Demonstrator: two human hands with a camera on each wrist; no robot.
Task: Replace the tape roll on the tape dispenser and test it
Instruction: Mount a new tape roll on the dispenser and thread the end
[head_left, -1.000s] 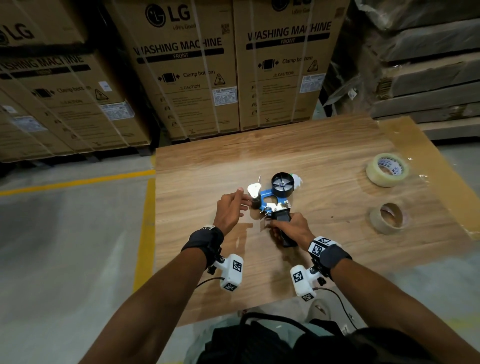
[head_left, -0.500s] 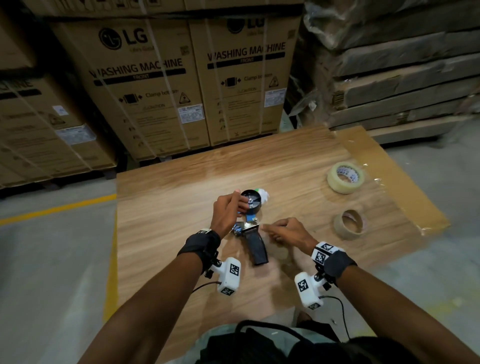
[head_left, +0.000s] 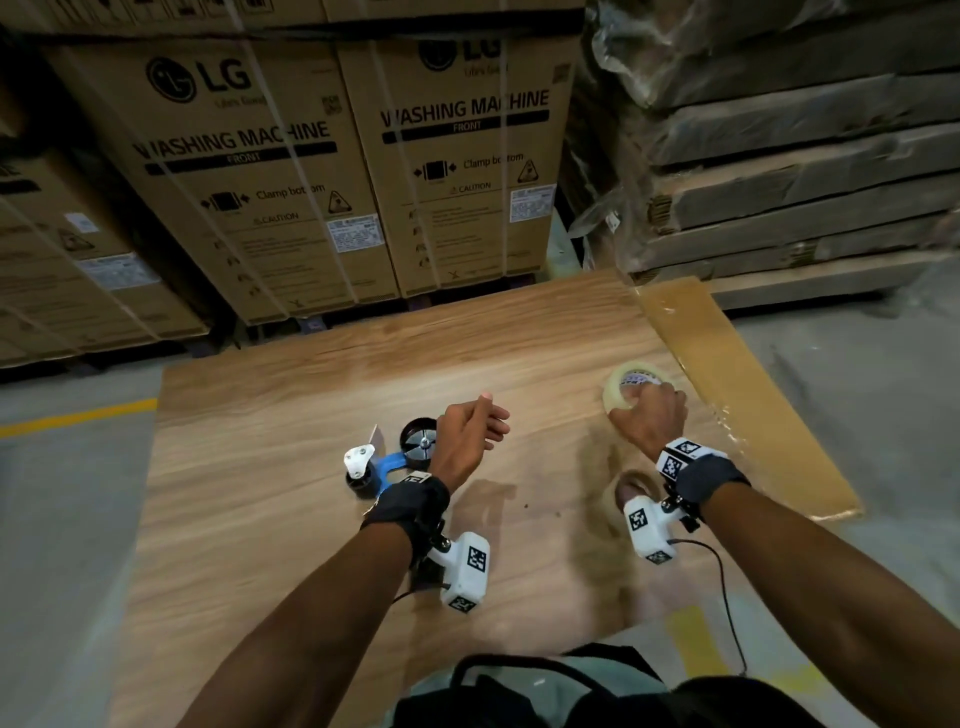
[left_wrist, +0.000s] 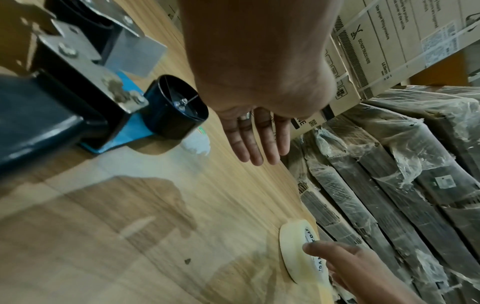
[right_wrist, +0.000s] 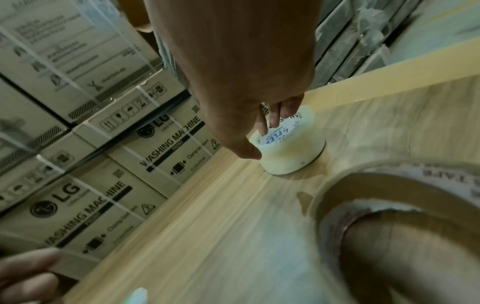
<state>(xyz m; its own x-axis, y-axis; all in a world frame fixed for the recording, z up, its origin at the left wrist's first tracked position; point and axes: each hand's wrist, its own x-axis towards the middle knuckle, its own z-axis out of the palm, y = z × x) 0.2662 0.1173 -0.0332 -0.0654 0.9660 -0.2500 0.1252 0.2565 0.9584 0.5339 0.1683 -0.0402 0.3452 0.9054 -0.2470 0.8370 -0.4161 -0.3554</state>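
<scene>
our right hand (head_left: 649, 418) pinches the new tape roll (right_wrist: 291, 148), thumb outside, fingers (right_wrist: 275, 117) in its core; left hand (head_left: 470, 434) spread. lift it level.

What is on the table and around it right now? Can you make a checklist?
Surface: wooden table, tan strip along its right edge.
Job's things: tape dispenser lying flat, hub bare; new tape roll flat; empty core nearer.
Clutter: white scrap by the hub.
Grippers: left hand open, holding nothing; right hand grips the new roll.
Cables: wire from the right wrist camera.
Surroundings: washing machine boxes, wrapped stacks.
</scene>
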